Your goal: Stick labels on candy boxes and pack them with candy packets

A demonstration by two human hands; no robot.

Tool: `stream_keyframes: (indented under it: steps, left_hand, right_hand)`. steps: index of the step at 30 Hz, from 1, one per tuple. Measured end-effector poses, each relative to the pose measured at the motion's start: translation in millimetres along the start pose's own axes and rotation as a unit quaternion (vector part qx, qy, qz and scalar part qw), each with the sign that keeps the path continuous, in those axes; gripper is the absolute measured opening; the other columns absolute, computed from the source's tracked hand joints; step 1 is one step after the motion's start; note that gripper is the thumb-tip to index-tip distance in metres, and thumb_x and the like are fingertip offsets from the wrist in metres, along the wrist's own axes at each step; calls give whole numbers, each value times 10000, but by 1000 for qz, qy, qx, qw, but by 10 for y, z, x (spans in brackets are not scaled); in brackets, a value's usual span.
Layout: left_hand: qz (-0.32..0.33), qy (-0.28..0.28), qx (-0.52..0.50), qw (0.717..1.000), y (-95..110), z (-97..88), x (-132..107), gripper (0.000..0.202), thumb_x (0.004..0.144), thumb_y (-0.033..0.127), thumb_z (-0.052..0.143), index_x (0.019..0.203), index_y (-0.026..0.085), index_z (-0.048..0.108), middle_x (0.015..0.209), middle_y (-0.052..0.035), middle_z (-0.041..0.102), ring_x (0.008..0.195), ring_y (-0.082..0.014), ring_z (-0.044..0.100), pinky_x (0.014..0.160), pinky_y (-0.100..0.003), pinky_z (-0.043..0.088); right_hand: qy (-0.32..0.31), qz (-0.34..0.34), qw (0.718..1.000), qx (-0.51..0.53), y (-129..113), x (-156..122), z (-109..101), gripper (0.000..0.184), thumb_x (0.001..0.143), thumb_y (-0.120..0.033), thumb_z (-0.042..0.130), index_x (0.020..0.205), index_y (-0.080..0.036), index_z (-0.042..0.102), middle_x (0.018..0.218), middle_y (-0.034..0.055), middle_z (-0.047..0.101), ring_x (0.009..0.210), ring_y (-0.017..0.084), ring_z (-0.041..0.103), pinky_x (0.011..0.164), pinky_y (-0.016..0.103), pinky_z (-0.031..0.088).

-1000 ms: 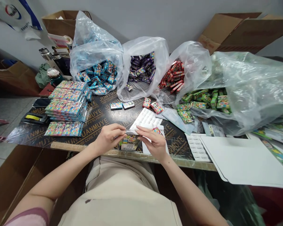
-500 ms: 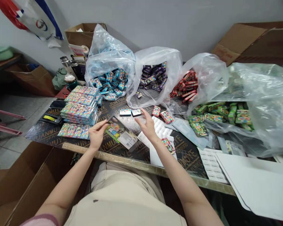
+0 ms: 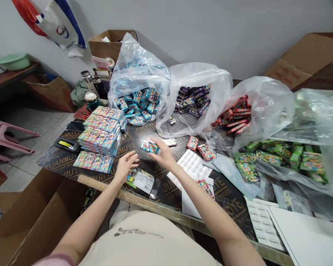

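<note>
My right hand [image 3: 164, 155] is closed on a small blue printed box [image 3: 149, 146], fingertips at its right end. Just behind that hand, another small box [image 3: 169, 142] lies with its pale side showing. My left hand [image 3: 126, 165] is open, its fingers slightly bent and apart. In front of it a clear plastic pouch [image 3: 144, 181] with a printed card and a white label lies on the table. To the left are several stacked packs of little boxes [image 3: 99, 135], with one more pack [image 3: 94, 162] nearer the edge.
Along the wall stand clear bags of blue boxes [image 3: 141, 103], purple boxes [image 3: 192, 99], red boxes [image 3: 235, 114] and green boxes [image 3: 282, 155]. Label sheets [image 3: 195, 162] lie right of centre. A black tape dispenser [image 3: 67, 145] is at left. An open carton [image 3: 38, 218] stands below the table edge.
My left hand has let go of the plastic pouch, which now lies flatter. My right hand has come down from open onto the blue box and closed on it. The view has shifted left.
</note>
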State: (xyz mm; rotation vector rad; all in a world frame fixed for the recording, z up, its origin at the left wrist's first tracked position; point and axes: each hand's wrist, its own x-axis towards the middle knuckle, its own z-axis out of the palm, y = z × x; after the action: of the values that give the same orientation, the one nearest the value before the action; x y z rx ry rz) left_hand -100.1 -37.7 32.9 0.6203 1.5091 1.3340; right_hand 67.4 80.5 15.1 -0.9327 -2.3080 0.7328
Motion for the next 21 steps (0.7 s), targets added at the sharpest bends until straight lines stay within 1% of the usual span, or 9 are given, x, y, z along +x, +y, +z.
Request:
stream_keyframes:
  steps: [4, 7, 9, 12, 14, 16, 17, 19, 21]
  left_hand:
    - [-83, -119, -89, 985, 31, 412, 189, 411, 615, 448, 748, 853, 127, 654, 725, -14, 655, 617, -100, 586, 618, -225, 497]
    - [-129, -202, -48, 970, 9, 573, 255, 284, 555, 335, 779, 649, 108, 636, 566, 12, 586, 495, -77, 511, 516, -199, 432]
    - [-159, -261, -20, 952, 4, 632, 269, 237, 526, 261, 786, 575, 95, 625, 514, 14, 555, 452, -70, 475, 475, -198, 387]
    - [-157, -316, 34, 935, 19, 630, 253, 296, 608, 278, 737, 835, 91, 704, 605, -3, 611, 519, -95, 527, 528, -215, 417]
    - [-72, -357, 130, 922, 21, 523, 214, 543, 682, 309, 684, 1195, 148, 611, 843, -48, 685, 744, -163, 624, 698, -287, 492]
    - [67, -416, 289, 860, -12, 331, 147, 751, 666, 288, 694, 1374, 223, 450, 1191, -101, 628, 1104, -259, 572, 969, -432, 426]
    - [133, -445, 376, 802, -47, 218, 104, 823, 619, 250, 722, 1388, 246, 430, 1338, -117, 536, 1249, -307, 469, 1069, -499, 318]
    - [213, -468, 516, 686, -148, 9, 21, 890, 576, 166, 716, 1402, 274, 402, 1476, -133, 377, 1377, -361, 292, 1127, -592, 128]
    - [252, -451, 587, 623, -254, -127, -23, 907, 595, 117, 670, 1430, 262, 346, 1491, -155, 330, 1392, -354, 259, 1127, -608, 84]
  right_hand:
    - [1, -10, 998, 54, -239, -460, -158, 728, 753, -448, 709, 1390, -233, 430, 1139, 124, 567, 1062, 284, 553, 922, 447, 466]
    - [-37, -25, 997, 63, -237, -676, -359, 915, 672, -515, 759, 1446, -255, 346, 1331, 145, 478, 1233, 330, 453, 1024, 504, 383]
    - [-60, -40, 994, 78, -203, -758, -475, 926, 685, -468, 752, 1465, -276, 291, 1417, 126, 426, 1308, 323, 393, 1075, 505, 320]
    - [-71, -38, 993, 90, -155, -850, -554, 833, 680, -336, 724, 1422, -287, 351, 1347, 97, 504, 1243, 295, 463, 1047, 475, 349]
    - [-39, -10, 997, 66, -107, -919, -560, 787, 637, -281, 711, 1366, -267, 415, 1275, 96, 542, 1181, 296, 499, 1020, 474, 363]
    - [8, 34, 999, 27, -29, -1001, -554, 743, 608, -254, 698, 1310, -246, 454, 1218, 99, 565, 1139, 307, 516, 1000, 483, 363]
    - [33, 58, 998, 5, 19, -1042, -550, 712, 605, -251, 693, 1282, -240, 470, 1192, 97, 577, 1120, 311, 523, 989, 484, 362]
    - [67, 95, 993, -31, 114, -1116, -538, 654, 615, -265, 694, 1237, -233, 493, 1156, 94, 597, 1090, 314, 536, 969, 479, 362]
    - [77, 109, 990, -55, 185, -1161, -515, 636, 634, -302, 703, 1231, -232, 496, 1149, 92, 605, 1080, 313, 540, 964, 473, 354]
